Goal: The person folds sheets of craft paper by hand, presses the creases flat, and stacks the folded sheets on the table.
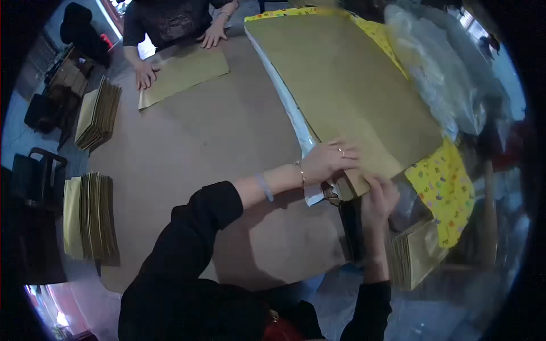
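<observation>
A broad, smooth brown sheet (352, 85) lies on crinkled yellow wrap (443, 193) at the table's right. The ringed left hand (334, 159) bends over its near edge; whether it grips, I cannot tell. The right hand (382, 196), somewhat blurred, seems to pinch the sheet's folded, stiff-looking corner between thumb and fingers.

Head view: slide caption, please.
Left hand and right hand at the near end of a large brown sheet; a co-worker's hands on a smaller sheet.
</observation>
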